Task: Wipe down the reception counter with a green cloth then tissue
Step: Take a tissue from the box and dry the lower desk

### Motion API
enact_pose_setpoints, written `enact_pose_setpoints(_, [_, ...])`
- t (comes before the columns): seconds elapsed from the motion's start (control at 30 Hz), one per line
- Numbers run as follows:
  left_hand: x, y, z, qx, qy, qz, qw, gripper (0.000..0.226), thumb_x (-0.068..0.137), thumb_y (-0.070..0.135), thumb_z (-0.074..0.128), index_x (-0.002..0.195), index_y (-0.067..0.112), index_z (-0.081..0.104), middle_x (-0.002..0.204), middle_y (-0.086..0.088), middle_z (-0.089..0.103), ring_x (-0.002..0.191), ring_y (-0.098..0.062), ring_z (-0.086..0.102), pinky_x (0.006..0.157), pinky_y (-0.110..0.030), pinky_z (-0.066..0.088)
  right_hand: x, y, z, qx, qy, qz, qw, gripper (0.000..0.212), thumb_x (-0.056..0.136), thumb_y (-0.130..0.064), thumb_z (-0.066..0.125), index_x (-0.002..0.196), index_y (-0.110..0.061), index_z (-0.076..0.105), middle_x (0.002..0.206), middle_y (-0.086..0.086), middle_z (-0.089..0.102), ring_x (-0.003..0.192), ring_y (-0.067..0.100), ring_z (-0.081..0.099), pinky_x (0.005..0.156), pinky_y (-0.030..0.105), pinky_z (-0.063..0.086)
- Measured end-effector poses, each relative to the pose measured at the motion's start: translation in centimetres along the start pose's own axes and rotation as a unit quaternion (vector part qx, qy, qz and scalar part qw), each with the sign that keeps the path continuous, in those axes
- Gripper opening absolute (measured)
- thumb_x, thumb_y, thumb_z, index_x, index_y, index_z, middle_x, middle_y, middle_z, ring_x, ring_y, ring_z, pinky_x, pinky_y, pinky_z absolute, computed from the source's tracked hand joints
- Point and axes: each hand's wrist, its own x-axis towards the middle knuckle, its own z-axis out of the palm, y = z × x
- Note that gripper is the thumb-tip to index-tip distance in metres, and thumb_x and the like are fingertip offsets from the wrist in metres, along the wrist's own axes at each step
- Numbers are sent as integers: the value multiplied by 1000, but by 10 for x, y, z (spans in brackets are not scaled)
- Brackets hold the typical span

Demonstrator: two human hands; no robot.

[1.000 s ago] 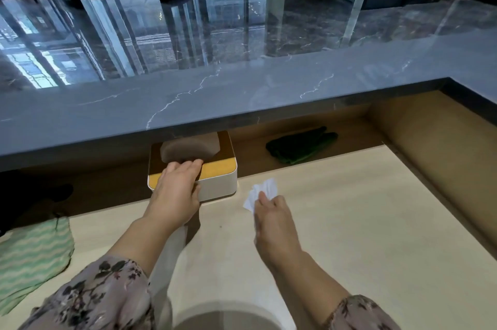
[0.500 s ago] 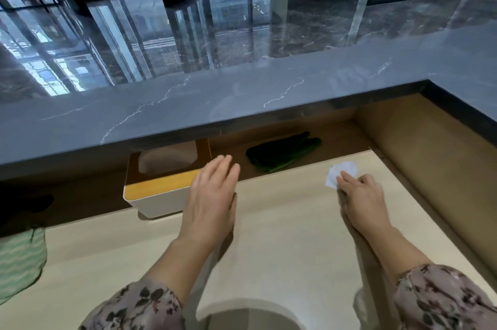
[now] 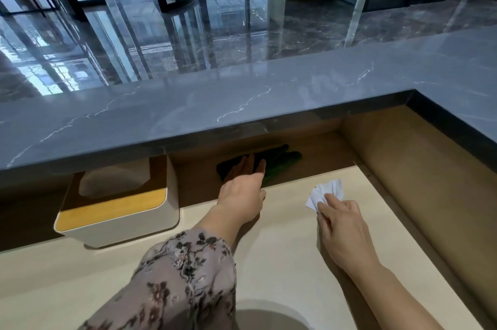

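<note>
- Left hand [image 3: 243, 186]: reaches fwd under the overhang of the grey veined stone counter top [image 3: 242, 98], fingers spread flat and apart, laid over the dark green crumpled cloth [image 3: 279, 161]. No closure on it yet; flat approach probably because clearance under the ledge is low.
- Dark green cloth: lies at the back of the brown recessed shelf [image 3: 322, 152], partly hidden by the fingers.
- Right hand [image 3: 340, 222]: fingertips press a small white folded tissue [image 3: 326, 191] flat onto the pale beige desk surface [image 3: 282, 262], near the R corner. Pinned, not pinched; judged a wiping hold w/ pressure from above.
- White rounded tissue box w/ yellow-brown wooden lid [image 3: 118, 211]: sits L of the left hand, half under the ledge, within reach for refills.
- Stone top carries nothing visible.
</note>
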Motion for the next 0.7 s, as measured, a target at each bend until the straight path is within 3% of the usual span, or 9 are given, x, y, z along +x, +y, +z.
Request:
enact_pose_setpoints(0.07, [11,-1,5,-1,-16,-25,1000,70,99,25,43,150,37,-3,160,0,-8,147,-24,9,117,-44,22,0,7,0,38,-30,6,999,23,88,-2,59,109,-7,69,127,9,61,91,26,48,73,36,51])
enact_pose_setpoints(0.13, [19,-3,4,21,-19,-44,999,77,98,18,45,149,41,-9,160,-1,-11,147,-29,1,118,-47,14,-2,13,2,52,-49,-1,997,40,88,1,57,126,-10,62,137,8,54,95,23,46,84,35,49])
enact_pose_setpoints(0.2, [23,-4,-1,30,-24,-59,997,86,94,12,50,147,44,-10,160,-1,-8,146,-32,-1,118,-50,10,-3,13,3,43,-54,-11,998,53,81,7,61,130,-14,59,138,6,53,94,25,47,84,35,47])
enact_pose_setpoints(0.3, [23,-2,-10,15,-34,-79,996,90,90,7,55,147,46,-3,157,-6,8,143,-34,17,114,-52,25,-4,9,-2,10,-39,-9,999,58,78,8,62,130,-16,57,135,3,54,100,28,47,81,33,40])
enact_pose_setpoints(0.37, [17,0,-14,8,-25,-88,996,70,93,7,51,147,37,19,147,-12,31,132,-34,37,106,-48,38,-4,9,-5,-14,-42,-18,999,58,79,4,62,132,-18,55,139,-1,51,108,28,45,84,30,35])
enact_pose_setpoints(0.43, [5,-2,-18,8,6,-84,996,41,96,11,47,134,27,43,123,-9,53,110,-29,54,89,-41,48,-3,10,-6,-29,-49,-26,998,59,76,4,65,130,-18,58,139,-1,52,109,28,48,83,30,33])
enact_pose_setpoints(0.5, [-11,-5,-26,11,40,-67,997,30,96,14,49,123,24,52,101,-3,58,92,-23,59,79,-36,52,-3,8,-6,-44,-66,-19,997,57,72,3,70,125,-18,62,136,2,56,107,30,51,81,33,35])
enact_pose_setpoints(0.6, [-38,-19,-40,45,85,-11,995,33,94,16,54,125,25,53,102,0,63,96,-22,61,84,-38,53,-8,-1,-9,-74,-65,-6,995,53,77,-1,67,126,-19,61,138,2,55,115,31,49,87,36,37])
enact_pose_setpoints(0.7, [-62,-33,-45,86,154,62,982,53,94,16,50,143,27,35,118,1,62,106,-23,55,89,-35,46,-6,-3,-13,-85,-81,1,993,55,86,-5,58,137,-22,50,148,-1,42,128,27,39,98,34,30])
